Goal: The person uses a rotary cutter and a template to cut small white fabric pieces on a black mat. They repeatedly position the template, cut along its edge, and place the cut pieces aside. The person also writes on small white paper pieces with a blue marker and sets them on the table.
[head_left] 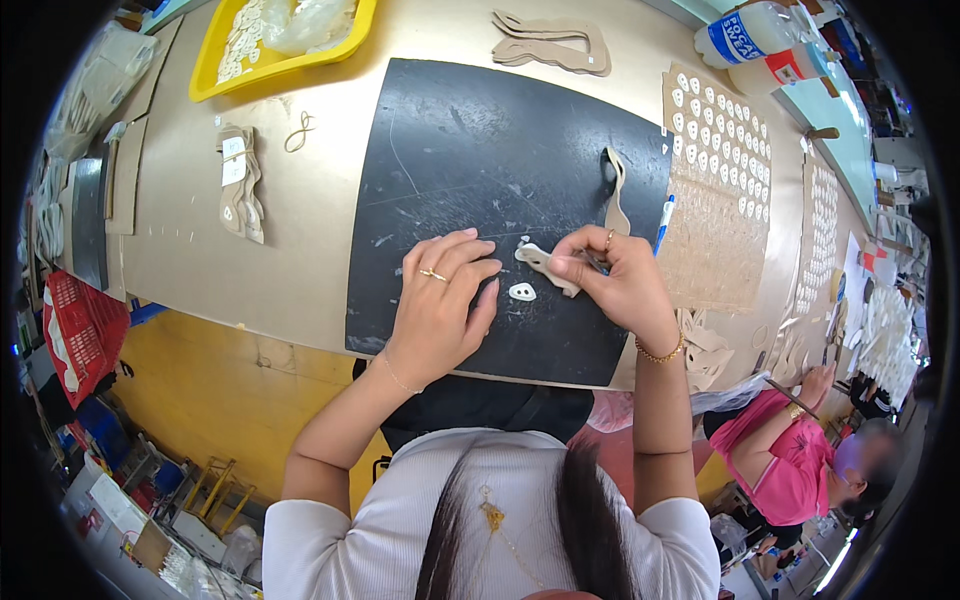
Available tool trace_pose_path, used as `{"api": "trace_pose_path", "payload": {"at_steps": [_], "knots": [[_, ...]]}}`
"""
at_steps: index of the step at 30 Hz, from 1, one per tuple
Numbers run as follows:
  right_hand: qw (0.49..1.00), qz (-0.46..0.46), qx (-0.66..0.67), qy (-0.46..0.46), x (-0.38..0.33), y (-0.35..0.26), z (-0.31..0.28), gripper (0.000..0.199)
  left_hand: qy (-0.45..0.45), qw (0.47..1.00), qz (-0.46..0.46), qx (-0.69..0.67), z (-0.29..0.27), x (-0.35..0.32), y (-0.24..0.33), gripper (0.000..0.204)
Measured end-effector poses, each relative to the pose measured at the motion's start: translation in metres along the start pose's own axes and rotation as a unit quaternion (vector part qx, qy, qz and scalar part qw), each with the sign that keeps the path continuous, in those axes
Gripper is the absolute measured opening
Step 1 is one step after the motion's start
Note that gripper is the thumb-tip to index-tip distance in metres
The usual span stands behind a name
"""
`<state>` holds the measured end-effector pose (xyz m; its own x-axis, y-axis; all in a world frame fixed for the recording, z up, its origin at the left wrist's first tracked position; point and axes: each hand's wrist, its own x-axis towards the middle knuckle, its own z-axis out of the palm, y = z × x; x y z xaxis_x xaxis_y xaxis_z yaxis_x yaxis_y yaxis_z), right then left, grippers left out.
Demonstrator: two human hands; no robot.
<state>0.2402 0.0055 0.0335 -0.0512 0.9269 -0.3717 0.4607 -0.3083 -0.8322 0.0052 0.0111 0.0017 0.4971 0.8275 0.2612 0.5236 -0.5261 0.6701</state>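
Note:
My right hand (618, 280) pinches a small beige leather-like piece (540, 262) between thumb and fingers, low over a black mat (450, 150). A thin dark thing shows by its fingers; I cannot make out what it is. Just below the held piece lies a small white rounded tab (522, 292) with two dark holes. To the left of the tab, my left hand (445, 295) rests on the mat with fingers loosely bent and apart, holding nothing. A narrow, wavy beige strip (616, 192) lies beyond my right hand.
Right of the mat, a brown board (715, 250) carries rows of white tabs beside a blue-and-white pen (664, 225). A yellow tray (205, 75) with white pieces stands far left. Bundled beige cutouts (240, 190) lie left. Bottles (750, 35) stand far right; a person in pink (765, 460) works nearby.

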Motion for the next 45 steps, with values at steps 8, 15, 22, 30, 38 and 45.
{"api": "trace_pose_path", "payload": {"at_steps": [8, 15, 22, 30, 38, 45], "knots": [[0.996, 0.014, -0.075, 0.039, 0.002, -0.013, 0.006, 0.024, 0.005, 1.000, 0.003, 0.008, 0.001, -0.002, -0.002, 0.023], [0.994, -0.004, -0.092, 0.058, 0.000, -0.008, 0.010, 0.025, -0.007, 0.999, 0.013, 0.033, 0.002, -0.002, 0.000, 0.028], [0.989, -0.009, -0.124, 0.078, -0.001, -0.007, 0.016, 0.023, -0.032, 0.997, 0.034, 0.069, 0.002, -0.003, 0.001, 0.043], [0.987, -0.011, -0.142, 0.079, -0.002, -0.005, 0.017, 0.024, -0.042, 0.994, 0.043, 0.094, 0.003, -0.004, 0.001, 0.049], [0.983, -0.028, -0.155, 0.097, -0.002, -0.002, 0.018, 0.024, -0.056, 0.987, 0.049, 0.143, 0.004, -0.001, 0.007, 0.050], [0.978, -0.025, -0.182, 0.093, -0.001, -0.002, 0.019, 0.026, -0.081, 0.962, 0.131, 0.225, 0.003, 0.005, 0.012, 0.042]]}}
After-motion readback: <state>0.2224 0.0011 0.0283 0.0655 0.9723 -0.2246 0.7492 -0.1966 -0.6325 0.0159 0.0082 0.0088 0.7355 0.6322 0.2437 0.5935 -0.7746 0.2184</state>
